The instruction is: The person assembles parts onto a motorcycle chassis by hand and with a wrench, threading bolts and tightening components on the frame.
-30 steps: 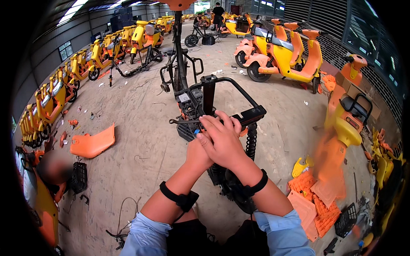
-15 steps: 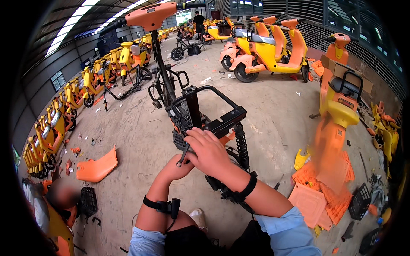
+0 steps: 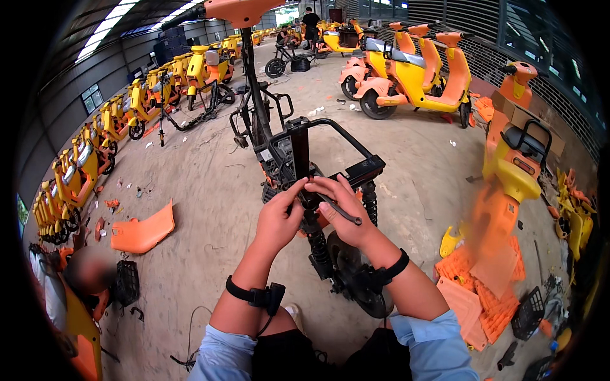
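The left hand (image 3: 277,219) and the right hand (image 3: 343,209) meet, fingertips together, on the stripped black metal scooter frame (image 3: 305,165) standing on the concrete floor (image 3: 203,190). The right hand also grips a thin dark metal wrench (image 3: 340,213). A flat orange plastic body panel (image 3: 143,230) lies on the floor at left, and a stack of orange ribbed plastic panels (image 3: 483,298) lies at right.

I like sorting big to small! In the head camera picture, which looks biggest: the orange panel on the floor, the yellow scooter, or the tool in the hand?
1. Yellow scooter, though farthest away.
2. Orange panel.
3. Dark tool in the right hand.
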Demonstrator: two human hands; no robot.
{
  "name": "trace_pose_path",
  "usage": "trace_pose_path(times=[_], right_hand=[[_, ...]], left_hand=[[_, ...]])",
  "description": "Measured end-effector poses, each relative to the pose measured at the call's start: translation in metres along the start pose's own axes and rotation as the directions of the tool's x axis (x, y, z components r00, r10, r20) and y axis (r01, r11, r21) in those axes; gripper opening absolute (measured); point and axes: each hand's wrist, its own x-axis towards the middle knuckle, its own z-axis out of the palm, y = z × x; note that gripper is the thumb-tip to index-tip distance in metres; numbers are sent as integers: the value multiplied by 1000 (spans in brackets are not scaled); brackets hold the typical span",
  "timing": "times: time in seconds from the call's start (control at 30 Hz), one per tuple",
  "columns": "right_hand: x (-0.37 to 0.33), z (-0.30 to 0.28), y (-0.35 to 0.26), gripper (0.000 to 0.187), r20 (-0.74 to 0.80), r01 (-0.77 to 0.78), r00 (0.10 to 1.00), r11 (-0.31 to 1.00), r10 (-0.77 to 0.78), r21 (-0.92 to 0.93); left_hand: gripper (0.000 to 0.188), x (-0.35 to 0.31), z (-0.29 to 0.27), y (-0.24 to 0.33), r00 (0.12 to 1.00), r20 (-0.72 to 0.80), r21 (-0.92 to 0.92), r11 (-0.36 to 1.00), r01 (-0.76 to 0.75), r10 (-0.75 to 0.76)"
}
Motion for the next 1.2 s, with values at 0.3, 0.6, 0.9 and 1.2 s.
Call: trace_pose_path(times=[0.3,0.6,0.9,1.2], right_hand=[[11,18,11,58,-426,-230,839,929,340,289],[38,31,13,76,-773,-545,620,782,134,-302],[50,40,-2,32,-350,-230,932,901,95,-368],[39,40,-33,41,-95,-80,994,914,46,-398]], left_hand=[[46,0,-3,8,991,61,-126,984,122,-115],[44,-3,-10,12,999,10,68,997,-31,30],[45,-8,-7,15,999,50,76,997,-9,5],[45,-11,6,16,985,170,213,977,-2,-35]])
